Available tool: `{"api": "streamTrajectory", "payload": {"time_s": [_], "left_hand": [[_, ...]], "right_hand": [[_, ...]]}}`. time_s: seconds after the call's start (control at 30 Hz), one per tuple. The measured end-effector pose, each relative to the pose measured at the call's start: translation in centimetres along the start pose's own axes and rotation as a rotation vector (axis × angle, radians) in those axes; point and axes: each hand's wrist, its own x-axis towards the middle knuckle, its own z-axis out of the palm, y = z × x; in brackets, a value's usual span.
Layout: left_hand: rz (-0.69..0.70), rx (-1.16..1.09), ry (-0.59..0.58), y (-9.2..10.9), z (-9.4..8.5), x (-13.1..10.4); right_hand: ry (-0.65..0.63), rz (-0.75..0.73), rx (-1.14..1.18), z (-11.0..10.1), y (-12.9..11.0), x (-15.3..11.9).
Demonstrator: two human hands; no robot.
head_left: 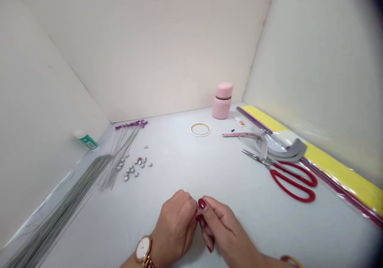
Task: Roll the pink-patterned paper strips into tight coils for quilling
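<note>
Left hand (176, 222) and right hand (223, 226) curl inward, fingertips meeting low at centre, seemingly for fine control; I cannot tell whether they pinch a small piece there, since the fingers hide it. Grey wires (68, 202) lie lengthwise at left, then purple knobs (142, 123) and silvery pieces (132, 171), perhaps grouped by kind. Right of them sits a ring (200, 135); scissors (274, 175) rest farther right, handles towards the person, probably for easy reach.

Worn are dark red nail polish (202, 203), a gold watch (143, 248) and apparently a bangle (291, 259).
</note>
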Motion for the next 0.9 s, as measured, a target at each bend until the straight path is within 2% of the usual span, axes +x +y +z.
{"api": "streamTrajectory", "payload": {"time_s": [0.2,0.4,0.47,0.53,0.63,0.73,0.83,0.9], "left_hand": [[0.026,-0.016,-0.033,0.0,0.2,-0.1],[0.099,0.040,0.085,0.4,0.7,0.2],[0.070,0.004,0.086,0.5,0.6,0.4],[0.006,-0.092,0.040,0.6,0.5,0.5],[-0.141,-0.224,-0.011,0.6,0.2,0.6],[-0.235,-0.256,0.027,0.6,0.1,0.5],[-0.246,-0.204,0.089,0.4,0.1,0.4],[-0.197,-0.121,0.096,0.3,0.1,0.4]], "right_hand": [[-0.063,0.052,0.069,-0.4,-0.6,0.3],[0.110,0.007,0.012,0.8,0.6,-0.4],[0.118,-0.001,0.023,0.9,0.5,-0.4],[0.076,0.025,0.073,0.7,0.1,-0.1],[0.008,0.150,0.260,0.2,-0.9,0.4],[-0.030,0.217,0.375,-0.2,-1.4,0.8],[-0.013,0.194,0.374,-0.3,-1.1,1.0],[0.024,0.187,0.354,-0.3,-0.8,1.0]]}}
